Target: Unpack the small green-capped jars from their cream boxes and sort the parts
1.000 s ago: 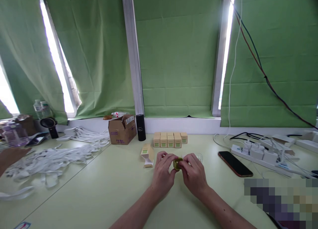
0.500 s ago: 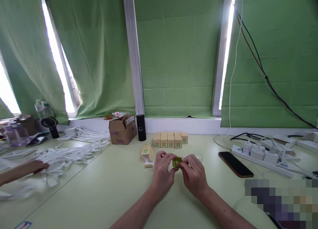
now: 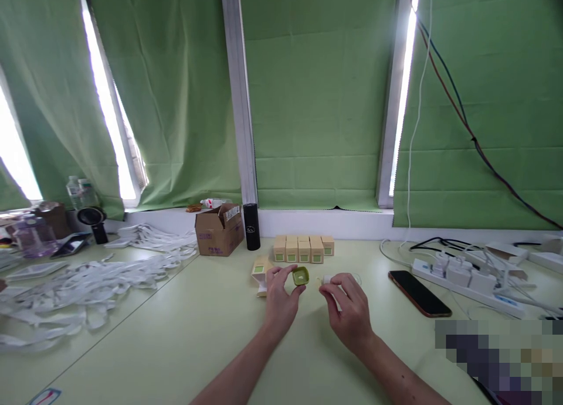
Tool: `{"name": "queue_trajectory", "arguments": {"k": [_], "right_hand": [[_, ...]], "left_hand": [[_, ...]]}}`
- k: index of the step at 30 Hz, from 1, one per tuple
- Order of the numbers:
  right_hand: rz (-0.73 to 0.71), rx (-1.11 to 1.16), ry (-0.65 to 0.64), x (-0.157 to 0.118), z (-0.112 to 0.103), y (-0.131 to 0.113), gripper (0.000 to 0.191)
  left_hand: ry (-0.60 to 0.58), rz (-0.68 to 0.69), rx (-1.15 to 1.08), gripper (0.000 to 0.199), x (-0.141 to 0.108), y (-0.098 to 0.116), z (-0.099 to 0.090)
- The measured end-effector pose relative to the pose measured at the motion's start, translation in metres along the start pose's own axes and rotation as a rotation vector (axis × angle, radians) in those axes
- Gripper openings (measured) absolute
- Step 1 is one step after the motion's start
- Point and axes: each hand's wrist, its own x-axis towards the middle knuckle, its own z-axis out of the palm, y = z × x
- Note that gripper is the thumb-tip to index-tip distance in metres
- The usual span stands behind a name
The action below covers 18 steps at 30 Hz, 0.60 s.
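A small square olive-green dish or lid (image 3: 301, 276) is pinched by its edges between the thumb and fingers of my left hand (image 3: 281, 296), its hollow side towards me. To the right, my right hand (image 3: 347, 308) has its thumb and fingers pressed together; a tiny pale bit seems to show at the fingertips, too small to name. Behind the right fingers lies a white item with a clear round piece (image 3: 358, 279), both partly hidden. An open kraft box (image 3: 260, 270) lies beyond my left hand, partly covered by it.
Several small kraft boxes (image 3: 304, 249) stand in a row at the back. A brown carton (image 3: 219, 230) and black cylinder (image 3: 251, 226) are left of them. White straps (image 3: 105, 276) spread over the left side. A phone (image 3: 419, 293) and power strip (image 3: 466, 285) lie right.
My hands have moved apart; the green piece has gone left with my left hand, and my right hand has let go of it. The other person's hand at the left has almost left view.
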Motion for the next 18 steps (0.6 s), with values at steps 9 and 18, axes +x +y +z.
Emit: {"name": "queue_trajectory", "arguments": {"k": [9, 18], "right_hand": [[0.287, 0.029, -0.001, 0.004, 0.001, 0.031, 0.010], [0.321, -0.170, -0.310, 0.005, 0.026, 0.049, 0.019]], "left_hand": [[-0.008, -0.146, -0.202, 0.031, 0.003, -0.003, 0.000], [-0.048, -0.420, -0.479, 0.057, 0.007, -0.001, 0.003]]}}
